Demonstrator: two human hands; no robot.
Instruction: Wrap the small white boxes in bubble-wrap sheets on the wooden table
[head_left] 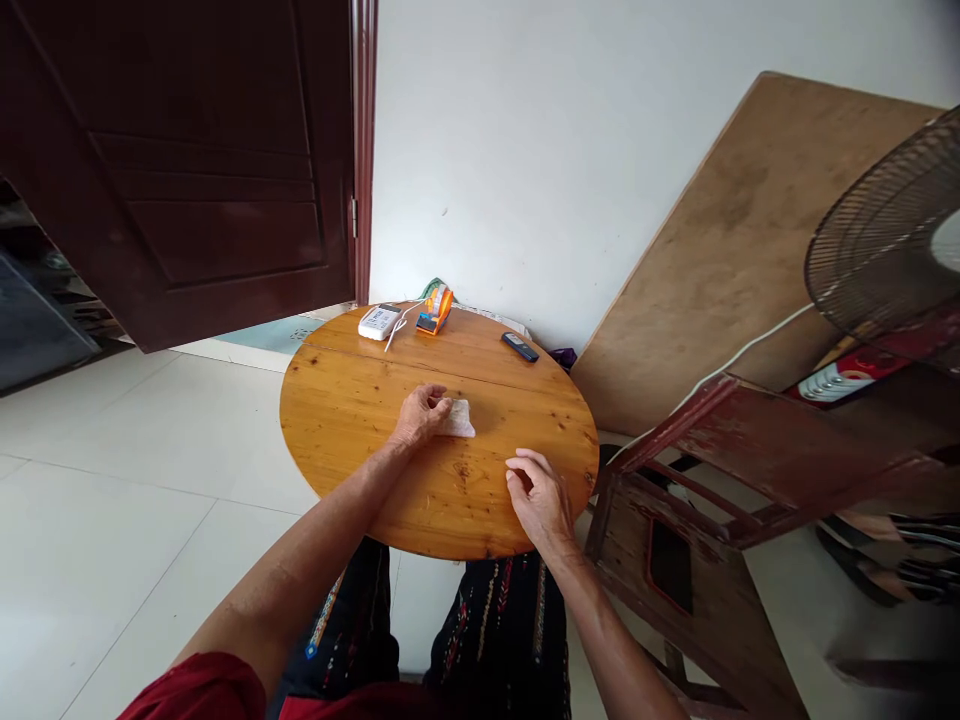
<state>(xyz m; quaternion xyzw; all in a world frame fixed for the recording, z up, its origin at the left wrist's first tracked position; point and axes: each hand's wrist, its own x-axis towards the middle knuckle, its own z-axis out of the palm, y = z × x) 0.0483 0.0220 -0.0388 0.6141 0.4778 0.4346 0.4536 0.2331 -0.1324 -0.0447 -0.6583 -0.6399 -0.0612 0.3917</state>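
Note:
A small piece of white paper or tissue lies near the middle of the round wooden table. My left hand is over its left edge, fingers curled and thumb against the paper, hiding part of it. To the right, close to the table's front right edge, my right hand rests with curved fingers. A gap shows between its thumb and forefinger, and nothing is held there.
At the table's back are a white power strip with a cable, an orange roll-like item and a dark remote-like device. On the right stand a reddish wooden chair holding a phone, a leaning board and a fan.

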